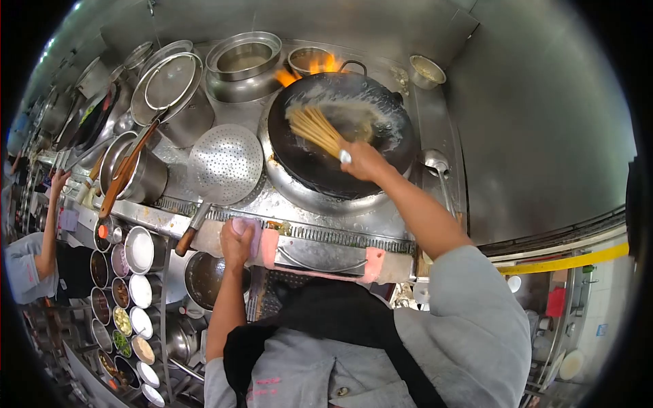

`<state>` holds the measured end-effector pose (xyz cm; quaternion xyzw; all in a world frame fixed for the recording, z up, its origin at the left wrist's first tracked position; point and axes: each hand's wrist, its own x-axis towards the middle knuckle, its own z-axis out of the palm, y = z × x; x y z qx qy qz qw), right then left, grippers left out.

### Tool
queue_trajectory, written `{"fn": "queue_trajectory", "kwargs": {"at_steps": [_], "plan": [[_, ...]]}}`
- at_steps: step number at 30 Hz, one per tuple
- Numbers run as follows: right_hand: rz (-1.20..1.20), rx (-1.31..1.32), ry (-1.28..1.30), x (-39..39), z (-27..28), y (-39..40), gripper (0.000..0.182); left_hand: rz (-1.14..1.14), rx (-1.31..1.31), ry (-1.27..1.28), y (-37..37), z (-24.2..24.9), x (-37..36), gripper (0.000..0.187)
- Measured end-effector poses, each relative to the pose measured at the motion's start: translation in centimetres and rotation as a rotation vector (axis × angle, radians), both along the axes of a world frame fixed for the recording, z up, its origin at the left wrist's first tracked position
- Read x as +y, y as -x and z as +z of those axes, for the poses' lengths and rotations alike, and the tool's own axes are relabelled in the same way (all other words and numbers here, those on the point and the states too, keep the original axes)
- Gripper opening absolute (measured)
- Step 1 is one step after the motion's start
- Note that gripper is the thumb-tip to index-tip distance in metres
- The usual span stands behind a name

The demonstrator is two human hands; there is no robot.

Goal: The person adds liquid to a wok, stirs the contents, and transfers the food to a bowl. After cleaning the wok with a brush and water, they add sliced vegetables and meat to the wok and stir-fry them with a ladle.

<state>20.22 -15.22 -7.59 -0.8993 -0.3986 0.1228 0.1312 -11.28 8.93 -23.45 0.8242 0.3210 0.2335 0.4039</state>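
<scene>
My right hand point(367, 163) is wrapped round the handle end of a bamboo wok brush point(314, 129). The brush's splayed bristles reach into a black wok point(299, 166), where foamy, cloudy liquid point(377, 115) covers part of the inside. Flames point(325, 64) rise behind the wok's back rim, near its loop handle. At the stove's front edge, my left hand point(236, 243) is closed on a folded purple cloth point(253, 234). Just left of that hand lies the wooden handle of a large perforated skimmer point(226, 163).
Pots point(243, 85) and a mesh strainer point(170, 80) crowd the back left. A ladle point(435, 162) rests right of the wok, below a small metal bowl point(427, 71). Several ingredient containers point(139, 290) stand at lower left. A co-worker's arm point(49, 224) is at far left.
</scene>
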Motion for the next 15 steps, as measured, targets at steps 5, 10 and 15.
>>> {"fn": "queue_trajectory", "kwargs": {"at_steps": [5, 10, 15], "plan": [[-0.106, -0.012, 0.289, -8.9, 3.6, 0.9, 0.060, 0.019, 0.030, -0.002, 0.1, -0.6, 0.3, 0.041], [-0.208, -0.206, 0.000, -4.3, -1.9, -11.4, 0.048, 0.010, 0.011, 0.008, 0.0, -0.1, 0.0, 0.040], [-0.037, -0.027, 0.027, 1.2, -0.4, -2.1, 0.048, 0.020, -0.022, 0.061, -0.1, -0.4, 0.0, 0.039]]}}
